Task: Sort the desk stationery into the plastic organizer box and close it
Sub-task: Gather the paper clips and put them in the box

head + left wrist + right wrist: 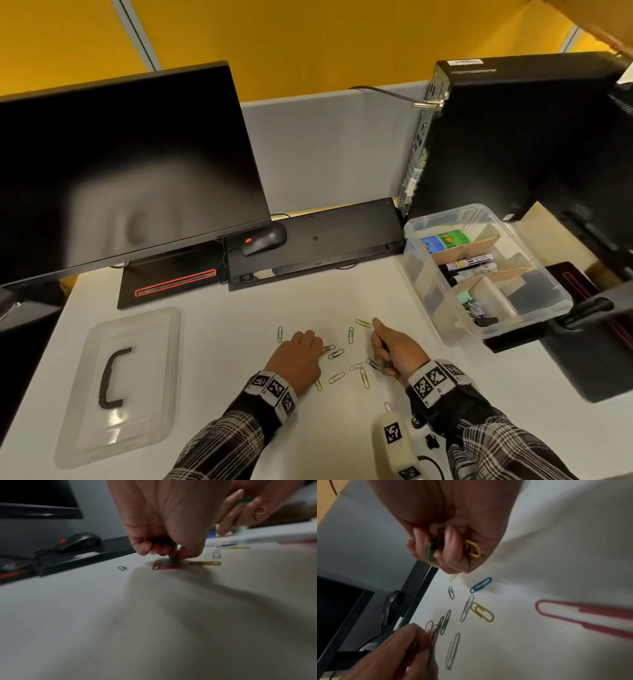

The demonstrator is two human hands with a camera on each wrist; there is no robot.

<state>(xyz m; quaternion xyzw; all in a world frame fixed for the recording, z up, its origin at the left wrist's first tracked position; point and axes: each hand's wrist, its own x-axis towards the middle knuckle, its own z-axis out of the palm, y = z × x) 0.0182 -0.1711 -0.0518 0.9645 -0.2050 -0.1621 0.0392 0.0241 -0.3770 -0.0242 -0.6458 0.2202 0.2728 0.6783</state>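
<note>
Our right hand [447, 545] curls tight around gathered paper clips [471, 549], so none drop. Our left hand [299, 356] pinches a red clip [165, 565] off the desk [219, 329] for the open box [534, 310].

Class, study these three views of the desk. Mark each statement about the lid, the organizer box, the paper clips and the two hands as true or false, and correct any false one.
1. The clear lid is fitted on the organizer box. False: it lies flat on the desk, left of the hands, and the box stands open.
2. The right hand holds several paper clips. True.
3. All paper clips are already off the desk. False: many are scattered between the hands.
4. Markers lie in the box. True.
5. The left hand rests on the computer mouse. False: it is at the clips, pinching some against the desk.
</note>
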